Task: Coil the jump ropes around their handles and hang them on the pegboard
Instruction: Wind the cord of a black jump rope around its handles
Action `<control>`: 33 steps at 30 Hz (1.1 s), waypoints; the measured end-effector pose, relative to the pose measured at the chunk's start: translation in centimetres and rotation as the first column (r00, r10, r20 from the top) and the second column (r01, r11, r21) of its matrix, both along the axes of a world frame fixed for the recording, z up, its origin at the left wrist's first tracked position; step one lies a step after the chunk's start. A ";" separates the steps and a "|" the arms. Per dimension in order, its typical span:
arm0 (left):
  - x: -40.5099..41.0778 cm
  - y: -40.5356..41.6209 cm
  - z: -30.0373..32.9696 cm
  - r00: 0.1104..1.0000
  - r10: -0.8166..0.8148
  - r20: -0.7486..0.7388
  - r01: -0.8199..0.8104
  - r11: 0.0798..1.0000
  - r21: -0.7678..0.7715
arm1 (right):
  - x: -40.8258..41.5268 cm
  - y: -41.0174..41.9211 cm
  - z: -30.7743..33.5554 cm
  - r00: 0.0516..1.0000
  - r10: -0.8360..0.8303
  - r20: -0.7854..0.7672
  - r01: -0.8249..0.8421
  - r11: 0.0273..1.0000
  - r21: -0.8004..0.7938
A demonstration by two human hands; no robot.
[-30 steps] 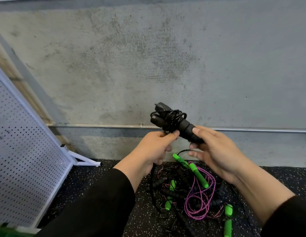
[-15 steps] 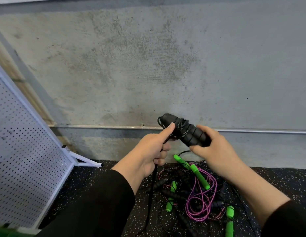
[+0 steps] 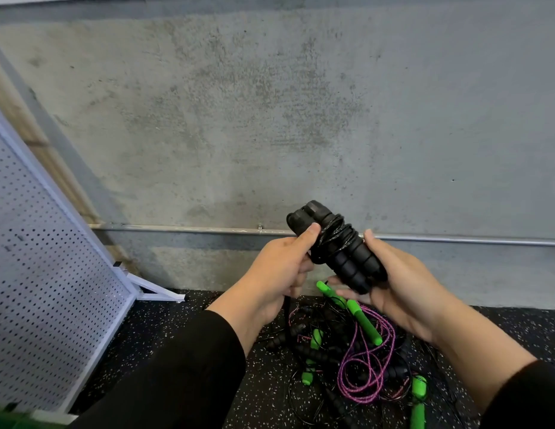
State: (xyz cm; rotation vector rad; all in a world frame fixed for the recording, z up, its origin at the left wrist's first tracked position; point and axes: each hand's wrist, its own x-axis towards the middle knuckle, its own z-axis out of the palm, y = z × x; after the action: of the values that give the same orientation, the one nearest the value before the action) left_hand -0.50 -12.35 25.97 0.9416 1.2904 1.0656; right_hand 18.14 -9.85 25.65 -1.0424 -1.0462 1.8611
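Note:
A black jump rope [image 3: 338,246] is held up in front of the concrete wall, its cord coiled around the two black foam handles. My right hand [image 3: 394,283] grips the lower ends of the handles. My left hand [image 3: 282,270] pinches the loose cord, thumb against the upper handle, and a strand hangs from the fist to the floor. Below lies a tangled pile of jump ropes [image 3: 356,351] with green handles, black handles and a pink cord. The white pegboard [image 3: 50,292] leans at the left.
A metal pipe [image 3: 177,229] runs along the concrete wall just behind my hands. The pegboard's white foot [image 3: 158,291] juts onto the black speckled rubber floor [image 3: 164,329]. A green object shows at the bottom left corner.
The handle bundle has turned slightly, its top end tipped up. My left thumb stays pressed near the top with the cord, and both hands have barely shifted.

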 end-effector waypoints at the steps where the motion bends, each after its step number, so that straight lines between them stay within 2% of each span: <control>1: 0.0 0.0 0.1 1.000 -0.014 -0.004 0.014 1.000 0.014 | 0.2 0.0 0.2 0.996 0.059 -0.061 -0.064 0.995 -0.073; 3: 0.1 -0.1 0.3 1.000 -0.018 -0.003 0.019 1.000 0.016 | 0.5 -0.1 0.5 0.976 0.186 -0.110 -0.198 0.974 -0.112; 6: 0.2 -0.2 0.3 1.000 -0.022 -0.015 0.022 1.000 -0.001 | 0.7 0.0 0.4 0.970 0.222 -0.097 -0.232 0.967 -0.105; 12: 0.4 0.0 0.8 1.000 0.003 -0.012 -0.004 0.997 -0.076 | 0.5 0.8 0.2 0.997 0.005 0.075 -0.016 0.990 0.138; 14: 0.4 0.1 0.8 0.999 -0.002 -0.039 -0.002 0.995 -0.098 | 0.6 1.1 0.0 0.977 -0.099 0.187 0.054 0.971 0.233; 17: 0.4 0.0 0.8 0.997 -0.037 -0.070 0.028 0.992 -0.126 | 1.0 1.5 -0.3 0.927 -0.185 0.328 0.069 0.939 0.336; 22: 0.6 0.1 0.5 0.996 -0.052 -0.071 0.040 0.986 -0.161 | 1.6 1.8 -0.3 0.816 -0.199 0.543 -0.081 0.890 0.448; 28: 0.9 0.1 0.2 0.999 0.014 -0.038 -0.020 0.986 -0.167 | 0.4 1.2 -1.4 0.720 -0.208 0.662 -0.309 0.758 0.574; 33: 1.1 0.1 -0.6 0.997 0.076 -0.023 -0.079 0.981 -0.175 | -0.2 0.7 -1.4 0.534 -0.354 0.768 -0.497 0.603 0.624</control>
State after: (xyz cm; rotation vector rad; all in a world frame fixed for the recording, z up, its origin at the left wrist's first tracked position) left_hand 0.59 -12.27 25.36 0.7738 1.4199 0.9874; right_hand 17.94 -9.17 24.22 -1.2973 -2.2786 0.5225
